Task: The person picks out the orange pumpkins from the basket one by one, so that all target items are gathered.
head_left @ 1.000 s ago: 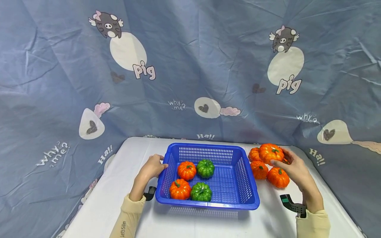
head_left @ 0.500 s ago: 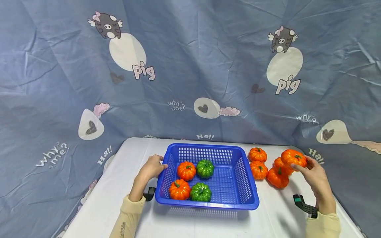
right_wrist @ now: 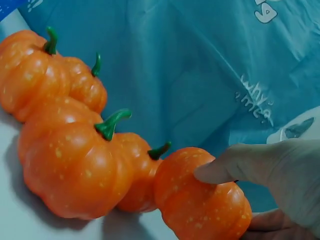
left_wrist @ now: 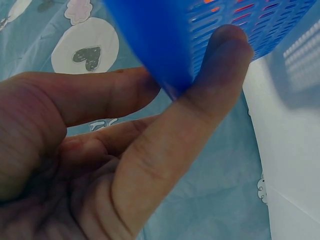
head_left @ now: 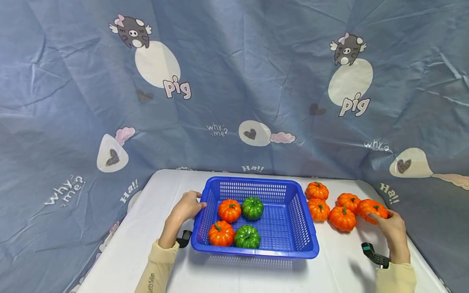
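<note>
My right hand (head_left: 393, 228) grips an orange pumpkin (head_left: 372, 211) at the right end of a cluster of orange pumpkins. In the right wrist view, the thumb presses on the side of the held pumpkin (right_wrist: 202, 200), and its other fingers are mostly hidden. Just left of it are a small orange pumpkin (head_left: 348, 201) and a larger one (head_left: 342, 219). My left hand (head_left: 187, 205) pinches the left rim of a blue plastic basket (head_left: 256, 252); the left wrist view shows the rim (left_wrist: 160, 55) between thumb and finger. Inside the basket sit two orange pumpkins (head_left: 221, 233) and two green ones (head_left: 248, 237).
Two more orange pumpkins (head_left: 318, 209) stand close beside the basket's right wall. A white table (head_left: 264, 280) lies under everything. Behind it hangs a blue-grey cloth (head_left: 220, 81) printed with pigs.
My right hand has carried the pumpkin rightward from above the cluster, then lowered it to the cluster's right side. The left hand and basket have stayed in place.
</note>
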The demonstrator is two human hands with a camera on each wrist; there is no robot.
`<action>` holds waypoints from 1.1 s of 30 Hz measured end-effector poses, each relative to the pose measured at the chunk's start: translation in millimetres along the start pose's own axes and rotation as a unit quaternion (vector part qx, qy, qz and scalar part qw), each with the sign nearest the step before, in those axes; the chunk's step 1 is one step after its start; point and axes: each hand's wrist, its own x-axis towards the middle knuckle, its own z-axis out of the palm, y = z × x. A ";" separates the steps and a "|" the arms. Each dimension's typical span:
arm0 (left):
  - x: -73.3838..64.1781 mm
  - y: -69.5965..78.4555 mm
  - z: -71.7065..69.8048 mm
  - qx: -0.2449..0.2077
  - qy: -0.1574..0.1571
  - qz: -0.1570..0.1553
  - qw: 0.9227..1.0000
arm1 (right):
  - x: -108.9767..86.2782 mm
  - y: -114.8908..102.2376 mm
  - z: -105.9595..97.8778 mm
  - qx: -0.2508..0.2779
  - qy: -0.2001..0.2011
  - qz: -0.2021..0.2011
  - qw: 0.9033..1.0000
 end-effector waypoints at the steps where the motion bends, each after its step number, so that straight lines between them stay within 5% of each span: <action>1: 0.2 -0.2 0.1 0.002 0.000 0.000 1.000 | 0.3 1.4 0.9 -0.001 0.007 -0.002 1.000; 14: 1.6 -0.8 0.7 0.006 0.001 0.001 1.000 | 9.1 22.8 17.4 -0.038 -0.004 0.001 0.999; 33: 0.7 -0.7 0.0 0.001 0.000 -0.002 1.000 | 8.5 15.2 14.0 -0.044 -0.050 0.016 0.998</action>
